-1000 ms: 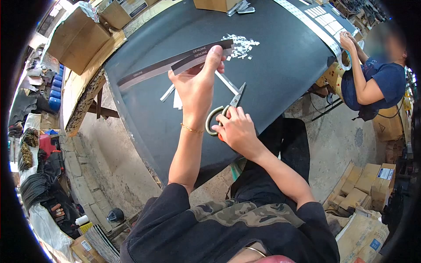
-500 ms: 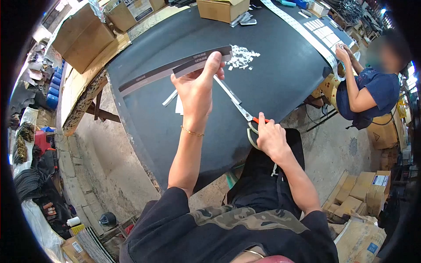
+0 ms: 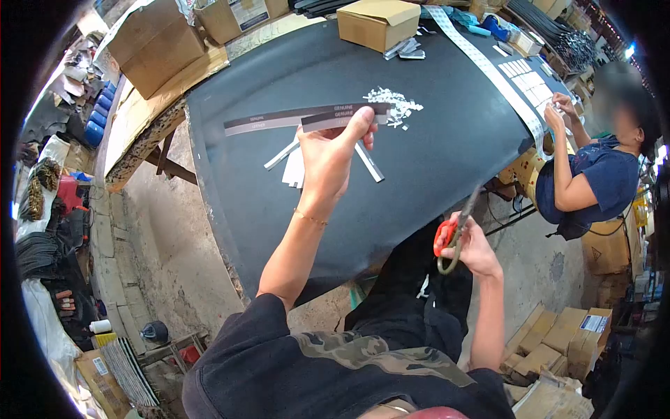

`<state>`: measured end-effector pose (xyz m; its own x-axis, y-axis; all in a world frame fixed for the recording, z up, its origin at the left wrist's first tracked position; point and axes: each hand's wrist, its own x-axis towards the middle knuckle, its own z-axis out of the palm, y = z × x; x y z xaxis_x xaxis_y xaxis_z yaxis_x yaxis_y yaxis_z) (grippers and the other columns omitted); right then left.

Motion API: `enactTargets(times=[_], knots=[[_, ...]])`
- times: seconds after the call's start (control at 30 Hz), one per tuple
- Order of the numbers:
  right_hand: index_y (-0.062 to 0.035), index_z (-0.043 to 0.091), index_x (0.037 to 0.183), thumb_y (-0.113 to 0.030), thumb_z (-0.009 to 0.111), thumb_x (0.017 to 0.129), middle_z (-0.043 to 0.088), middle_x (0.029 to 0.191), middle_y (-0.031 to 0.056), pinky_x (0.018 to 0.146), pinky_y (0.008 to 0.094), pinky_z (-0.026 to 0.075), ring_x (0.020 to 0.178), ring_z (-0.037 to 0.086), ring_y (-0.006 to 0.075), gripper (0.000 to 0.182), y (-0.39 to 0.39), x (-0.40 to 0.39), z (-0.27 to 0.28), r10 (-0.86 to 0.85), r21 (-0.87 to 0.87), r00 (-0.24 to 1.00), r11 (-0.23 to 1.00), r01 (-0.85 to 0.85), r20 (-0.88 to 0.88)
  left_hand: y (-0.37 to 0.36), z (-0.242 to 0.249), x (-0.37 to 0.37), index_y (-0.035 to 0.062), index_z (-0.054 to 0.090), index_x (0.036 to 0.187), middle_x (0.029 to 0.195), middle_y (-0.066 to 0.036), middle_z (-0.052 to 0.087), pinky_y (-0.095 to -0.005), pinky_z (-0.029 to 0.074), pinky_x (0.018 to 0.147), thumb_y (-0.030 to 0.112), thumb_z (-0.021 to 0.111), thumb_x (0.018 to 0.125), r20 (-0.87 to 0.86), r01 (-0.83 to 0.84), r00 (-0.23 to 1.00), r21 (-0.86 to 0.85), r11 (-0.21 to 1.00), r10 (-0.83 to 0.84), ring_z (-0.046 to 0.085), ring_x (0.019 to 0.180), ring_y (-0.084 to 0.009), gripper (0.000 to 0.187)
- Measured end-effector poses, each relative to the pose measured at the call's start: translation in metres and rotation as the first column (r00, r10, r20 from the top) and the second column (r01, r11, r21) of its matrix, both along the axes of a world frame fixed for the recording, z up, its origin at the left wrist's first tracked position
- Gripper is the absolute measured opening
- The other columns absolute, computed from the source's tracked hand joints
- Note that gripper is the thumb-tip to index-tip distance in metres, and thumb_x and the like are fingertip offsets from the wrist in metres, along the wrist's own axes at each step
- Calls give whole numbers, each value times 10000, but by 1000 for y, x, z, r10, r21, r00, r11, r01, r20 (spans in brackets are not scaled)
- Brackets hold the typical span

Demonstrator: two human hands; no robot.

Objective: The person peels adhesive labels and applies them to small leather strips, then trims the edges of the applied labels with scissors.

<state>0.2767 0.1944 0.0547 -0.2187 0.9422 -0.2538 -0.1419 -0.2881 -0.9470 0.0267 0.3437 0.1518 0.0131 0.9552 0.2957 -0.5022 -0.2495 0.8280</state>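
My left hand is closed on dark label strips printed "GENUINE", pinched under the thumb above the black tabletop. One long strip reaches out to the left and a shorter piece lies over it. My right hand grips scissors with one red and one olive handle loop, close to the table's near edge. Their blades point up and away, blurred. Beneath my left hand lie white strips and a narrow grey-white strip. A heap of small white cut bits is just past my fingertips.
A cardboard box stands on the table's far side beside small grey bundles. A long white label roll runs along the right. Another person handles something small there. Cartons fill the floor at lower right.
My right hand has drawn the scissors back from the strips, toward me and to the right, turning the blades upward. My left hand still holds the strips. The whole view has shifted slightly.
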Motion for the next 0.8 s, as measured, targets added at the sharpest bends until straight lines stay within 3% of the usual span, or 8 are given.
enactTargets(times=[0.07,0.1,0.17,0.2,0.3,0.43,0.77,0.8], knots=[[-99,422,1105,-19,750,722,518,873,26,743,303,510,799,569,130,511,5,-8,18,-159,112,973,977,179,-167,-1,-2,6,-33,646,825,727,-104,639,-260,460,534,35,660,819,-53,17,998,-34,999,-19,573,600,-141,70],[-99,422,1105,-19,750,722,518,873,26,743,303,510,799,569,130,511,11,-9,23,-167,119,971,975,188,-171,-1,0,12,-33,646,825,727,-104,639,-260,460,534,35,660,819,-55,26,998,-26,999,-27,573,600,-141,70],[-97,425,1113,-181,800,722,499,882,14,781,298,494,805,543,112,548,31,-12,35,-115,278,956,941,192,-271,-3,2,24,-36,645,824,733,-106,641,-255,464,531,32,661,818,-85,-9,996,-30,999,7,581,605,-140,70],[-102,417,1118,-320,800,723,486,890,8,796,294,477,808,520,99,592,39,-18,46,-122,329,968,925,191,-220,-3,6,32,-36,646,828,734,-103,645,-252,467,528,30,661,818,-91,-5,996,-4,1000,4,587,613,-139,68],[-89,390,1124,-432,771,724,444,880,-1,739,297,474,772,498,102,650,68,-37,59,-119,403,971,894,195,-206,2,17,57,-16,672,803,689,-60,640,-222,466,531,99,666,829,-92,-6,996,63,998,12,571,573,-90,118],[-67,377,1101,-657,736,613,447,847,20,675,287,468,747,499,113,845,85,-53,72,-155,459,981,868,191,-116,3,28,77,-18,673,764,665,-50,637,-220,462,523,102,665,829,-189,-22,981,100,995,40,572,567,-85,136],[-62,387,1066,-743,668,602,464,768,19,590,263,432,684,496,111,871,97,-42,59,-202,483,979,857,182,-10,8,13,93,-31,675,778,667,-54,644,-222,471,516,87,680,817,-186,23,983,80,997,-7,578,570,-85,125],[-69,394,1088,-686,737,557,470,816,18,617,271,451,702,511,115,883,99,-40,57,-185,440,982,878,187,-48,9,11,93,-31,674,776,663,-51,640,-222,470,513,84,679,817,-183,22,983,84,996,-6,577,568,-84,123]])
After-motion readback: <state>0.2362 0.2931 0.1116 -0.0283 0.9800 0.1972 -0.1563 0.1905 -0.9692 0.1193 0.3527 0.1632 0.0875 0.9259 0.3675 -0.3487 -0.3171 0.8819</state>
